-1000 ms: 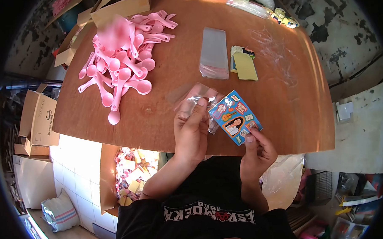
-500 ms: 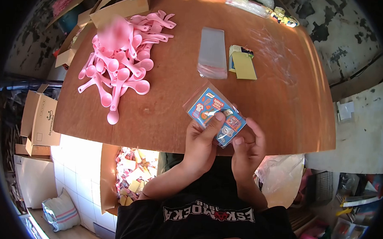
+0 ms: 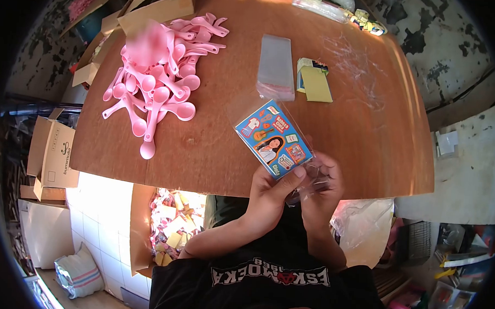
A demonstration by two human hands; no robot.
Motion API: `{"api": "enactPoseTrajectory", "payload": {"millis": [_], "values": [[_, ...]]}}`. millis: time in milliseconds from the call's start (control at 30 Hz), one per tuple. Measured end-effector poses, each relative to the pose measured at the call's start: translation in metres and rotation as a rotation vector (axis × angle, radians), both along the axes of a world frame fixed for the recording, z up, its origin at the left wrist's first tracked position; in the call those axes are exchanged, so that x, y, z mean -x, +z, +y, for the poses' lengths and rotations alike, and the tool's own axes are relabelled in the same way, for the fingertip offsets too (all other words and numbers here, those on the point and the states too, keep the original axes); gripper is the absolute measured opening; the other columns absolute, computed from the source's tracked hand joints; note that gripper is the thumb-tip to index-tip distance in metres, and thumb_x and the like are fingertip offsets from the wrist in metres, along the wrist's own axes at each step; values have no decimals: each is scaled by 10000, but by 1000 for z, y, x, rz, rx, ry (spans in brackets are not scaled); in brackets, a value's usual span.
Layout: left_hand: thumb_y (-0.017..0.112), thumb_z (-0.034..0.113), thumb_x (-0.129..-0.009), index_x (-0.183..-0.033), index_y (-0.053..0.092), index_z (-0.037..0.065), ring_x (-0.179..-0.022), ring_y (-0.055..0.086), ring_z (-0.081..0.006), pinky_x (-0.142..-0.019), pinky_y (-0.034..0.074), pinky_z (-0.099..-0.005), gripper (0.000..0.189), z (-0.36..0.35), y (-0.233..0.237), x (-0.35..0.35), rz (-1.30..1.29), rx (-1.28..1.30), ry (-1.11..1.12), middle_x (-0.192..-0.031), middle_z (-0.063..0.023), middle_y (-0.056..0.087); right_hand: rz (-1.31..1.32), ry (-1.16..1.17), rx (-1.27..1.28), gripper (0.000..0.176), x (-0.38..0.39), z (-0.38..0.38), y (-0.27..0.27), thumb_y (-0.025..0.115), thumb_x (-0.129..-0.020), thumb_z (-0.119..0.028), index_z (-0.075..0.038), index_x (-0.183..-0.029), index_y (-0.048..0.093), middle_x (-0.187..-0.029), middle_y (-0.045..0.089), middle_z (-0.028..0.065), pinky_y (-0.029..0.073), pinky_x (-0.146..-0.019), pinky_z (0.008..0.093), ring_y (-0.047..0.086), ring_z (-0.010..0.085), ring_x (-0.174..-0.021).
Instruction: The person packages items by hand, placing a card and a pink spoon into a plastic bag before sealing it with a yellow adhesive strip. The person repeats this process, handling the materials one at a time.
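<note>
A blue printed card (image 3: 273, 139) with a drawn figure and small pictures is inside a clear plastic bag, tilted over the table's front edge. My left hand (image 3: 273, 194) is closed on its lower corner, thumb on top. My right hand (image 3: 325, 182) has its fingers closed around the crumpled clear end of the plastic bag (image 3: 311, 180), right beside my left thumb. Beyond them lie a stack of clear plastic bags (image 3: 275, 65) and a small stack of yellow-backed cards (image 3: 316, 85).
Pink measuring spoons (image 3: 159, 94) are heaped on the left of the brown table (image 3: 215, 153). Thin clear plastic scraps (image 3: 356, 71) lie on the right. An open carton (image 3: 157, 9) stands at the far left. Below the edge is a box of wrapped pieces (image 3: 174, 223).
The card has slid up and left relative to my hands, showing more of its print. My left thumb has moved down to its lower corner, and my right fingers have gathered the plastic.
</note>
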State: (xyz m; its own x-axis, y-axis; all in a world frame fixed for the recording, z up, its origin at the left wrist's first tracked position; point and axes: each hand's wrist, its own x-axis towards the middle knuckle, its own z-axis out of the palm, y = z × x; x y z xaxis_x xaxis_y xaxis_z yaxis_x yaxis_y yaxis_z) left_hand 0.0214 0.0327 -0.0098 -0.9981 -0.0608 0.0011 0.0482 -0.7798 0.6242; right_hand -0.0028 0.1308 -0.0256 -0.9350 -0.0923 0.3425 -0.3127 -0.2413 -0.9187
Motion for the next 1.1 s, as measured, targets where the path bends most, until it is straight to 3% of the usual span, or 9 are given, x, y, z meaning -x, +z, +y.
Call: {"api": "enactPoseTrajectory", "payload": {"millis": [67, 267, 367, 433, 533, 600, 700, 800, 1100], "values": [[582, 108, -879, -1263, 458, 6, -1217, 444, -180, -1002, 357, -346, 416, 1, 1, -4, -11, 22, -38, -1356, -113, 436, -11, 16, 2, 369, 0, 2, 1, 639, -815, 20, 29, -1148, 479, -1058, 614, 114, 477, -820, 254, 596, 138, -963], [576, 141, -884, -1331, 362, 1, -1190, 468, -189, -990, 366, -348, 515, -3, -4, -12, -95, 66, -150, -1313, -117, 463, -55, 84, 80, 445, 0, -1, 10, 661, -817, -27, 45, -1203, 450, -1057, 619, 136, 467, -867, 283, 598, 165, -989], [544, 154, -903, -1326, 371, 2, -1184, 474, -197, -990, 364, -352, 482, -9, 3, -8, 91, 11, -81, -1312, -123, 464, -103, 167, 150, 460, 0, 4, 8, 648, -812, -6, 54, -1217, 437, -1098, 601, 154, 464, -882, 294, 594, 172, -1003], [516, 149, -932, -1271, 423, -4, -1194, 487, -214, -962, 428, -350, 383, -14, 3, 0, 147, -70, -17, -1274, -139, 514, -127, 211, 190, 466, -1, 5, 6, 638, -810, 10, 59, -1224, 430, -1115, 591, 162, 464, -885, 295, 594, 176, -1003], [442, 134, -949, -1289, 397, 8, -1227, 460, -320, -986, 429, -456, 365, -18, 9, 3, 87, -145, 126, -1305, -197, 472, -157, 220, 223, 441, -3, 6, 5, 613, -811, 29, 67, -1214, 439, -1145, 570, 177, 482, -858, 305, 596, 189, -1000], [441, 128, -949, -1284, 403, 12, -1219, 468, -319, -981, 434, -454, 357, -21, 9, 5, 87, -145, 146, -1301, -198, 475, -228, 219, 126, 330, -3, 10, 8, 602, -832, 11, 71, -1142, 505, -1116, 581, 176, 525, -790, 308, 610, 192, -958], [448, 130, -947, -1276, 411, 21, -1203, 483, -328, -971, 439, -450, 348, -22, 8, 3, 83, -141, 169, -1288, -201, 487, -367, 189, 195, 235, -13, 1, 20, 618, -845, -28, 71, -1052, 566, -1026, 615, 166, 559, -702, 297, 636, 180, -864], [431, 135, -967, -1259, 417, -3, -1191, 500, -306, -932, 472, -390, 324, -19, 2, 1, 131, -150, 132, -1276, -212, 503, -509, 237, 60, 183, -13, 0, 23, 629, -849, -43, 61, -994, 590, -931, 638, 152, 571, -657, 278, 648, 164, -784], [442, 171, -969, -1301, 391, -7, -1181, 517, -263, -935, 468, -358, 380, -20, -4, -11, 141, -55, 60, -1287, -185, 508, -391, 218, 161, 98, -17, -15, 10, 616, -846, 3, 32, -936, 593, -884, 647, 76, 513, -673, 243, 618, 111, -775]]}}
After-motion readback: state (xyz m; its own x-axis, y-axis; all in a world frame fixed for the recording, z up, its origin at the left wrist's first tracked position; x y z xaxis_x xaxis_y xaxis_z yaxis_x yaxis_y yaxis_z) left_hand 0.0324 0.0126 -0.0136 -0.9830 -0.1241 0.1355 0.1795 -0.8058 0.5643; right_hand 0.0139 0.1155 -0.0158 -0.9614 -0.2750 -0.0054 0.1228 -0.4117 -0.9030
